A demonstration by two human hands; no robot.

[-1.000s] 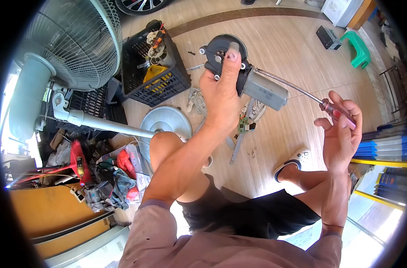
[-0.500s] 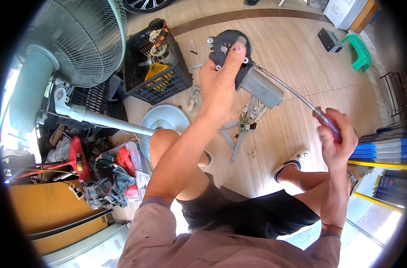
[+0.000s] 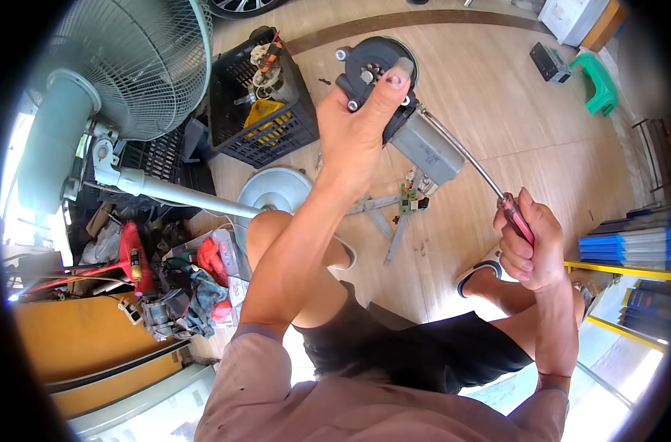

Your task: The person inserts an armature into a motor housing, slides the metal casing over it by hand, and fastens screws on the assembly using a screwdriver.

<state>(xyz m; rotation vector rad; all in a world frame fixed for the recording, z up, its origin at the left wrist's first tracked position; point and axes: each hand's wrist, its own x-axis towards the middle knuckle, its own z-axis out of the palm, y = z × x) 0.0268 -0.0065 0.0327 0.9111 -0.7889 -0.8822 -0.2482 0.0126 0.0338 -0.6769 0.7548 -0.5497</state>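
My left hand grips an electric gear motor by its round black gear housing, thumb across the top. The motor's grey metal can slants down to the right from my fist. In my right hand is a screwdriver, its reddish handle wrapped by my fingers. The long shank runs up and left, and its tip meets the edge of the housing near the base of the can. My left fingers are mostly hidden behind the housing.
Below the motor, metal linkage arms and a small green circuit board lie on the floor. A black crate of parts and a standing fan are on the left. A green stool and a car stereo sit at upper right.
My right hand has moved left and its fingers have shifted around the screwdriver handle. The motor has moved slightly up and left in my left hand.
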